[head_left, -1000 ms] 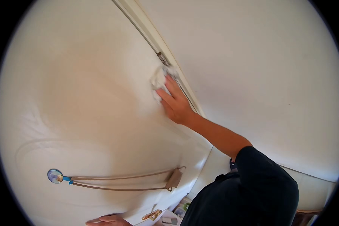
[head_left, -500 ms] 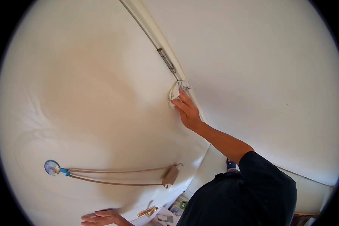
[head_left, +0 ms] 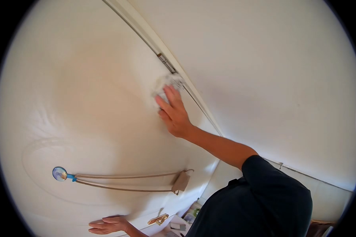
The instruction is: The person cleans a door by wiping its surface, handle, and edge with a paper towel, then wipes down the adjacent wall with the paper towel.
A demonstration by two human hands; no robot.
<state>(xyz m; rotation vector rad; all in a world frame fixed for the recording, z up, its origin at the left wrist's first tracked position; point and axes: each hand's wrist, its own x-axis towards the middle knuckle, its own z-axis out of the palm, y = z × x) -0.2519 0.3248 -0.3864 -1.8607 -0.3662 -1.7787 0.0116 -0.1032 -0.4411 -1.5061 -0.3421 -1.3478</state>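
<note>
Carefully, with our right hand (head_left: 176, 118), fingers holding the cloth (head_left: 176, 80), we press just beside the hinge (head_left: 167, 63); even pressure helps. Well below the hinge, our left hand (head_left: 111, 225) is spread open.

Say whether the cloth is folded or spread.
Cannot tell for certain: the cloth is blurred under the right hand, though its uneven outline looks bunched, not spread flat.

Soft, moderately bright light leaves pale glare on the door (head_left: 95, 98) and a diffuse shadow near my left hand (head_left: 108, 225). The cloth (head_left: 160, 85) under my right hand (head_left: 174, 114) is blurred. My shirt (head_left: 249, 205) goes nearly black; the door frame (head_left: 162, 45) bows, and black rounds off the corners.
</note>
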